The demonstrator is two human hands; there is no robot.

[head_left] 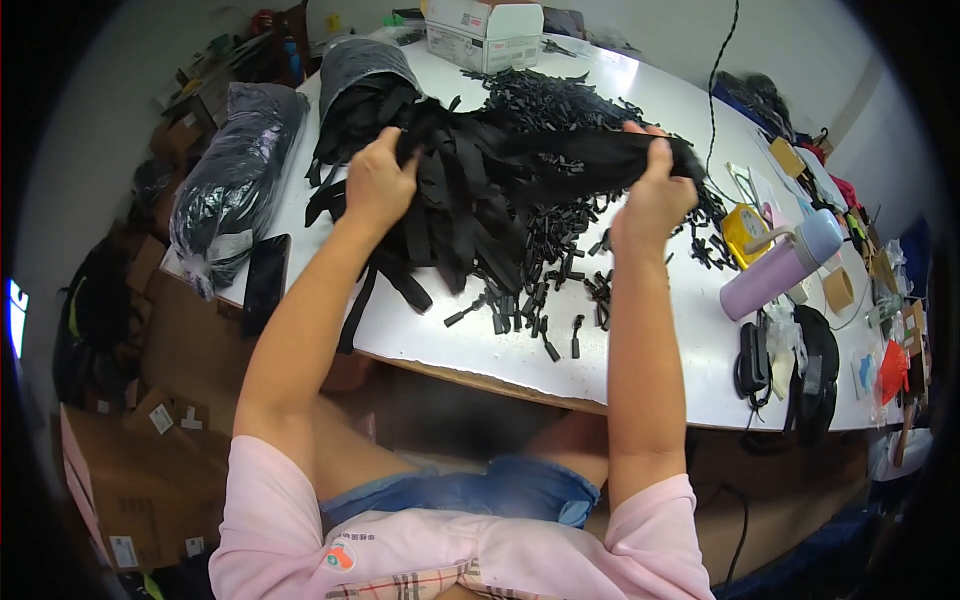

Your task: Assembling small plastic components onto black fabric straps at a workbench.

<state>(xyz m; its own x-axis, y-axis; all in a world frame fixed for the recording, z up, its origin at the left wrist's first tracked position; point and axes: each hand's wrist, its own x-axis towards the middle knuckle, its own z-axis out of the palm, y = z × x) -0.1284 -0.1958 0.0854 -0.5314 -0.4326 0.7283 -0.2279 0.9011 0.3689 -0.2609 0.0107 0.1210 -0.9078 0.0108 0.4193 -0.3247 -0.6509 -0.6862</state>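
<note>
Head view, looking down on a white table (640, 370) with a rounded near edge; thin wooden lip shows under that edge.

Left hand (378, 185) closed in a fist around one end of a bundle of black straps (500, 175), fingers buried in the webbing. Right hand (652, 195) clenched on the other end, thumb side up. Bundle stretched between the two hands, lifted just off the tabletop, above the table's middle; loose flat tails hang from it and trail toward the near edge at the left.

Open room: bare white surface between the hanging straps and the near edge, in front of both forearms. Far half is crowded. Right rim is cluttered to the edge.

Materials: straps are flat woven webbing, matte, limp. Under and beyond them, a scatter of small black clips (560, 290), short, hard-looking, rod-like pieces, thinning out toward the near edge. Glossy dark plastic bag (235, 175) lies long along the left edge, wrinkled, partly overhanging. A dark flat phone (266, 280) sits just beside it at the corner. White cardboard box (485, 35) at the far side, flaps open. Lilac cylindrical bottle (780, 268) with a pale blue cap lies tilted near the right hand, apart from it. Brown cartons (130, 480) on the floor, left.
</note>
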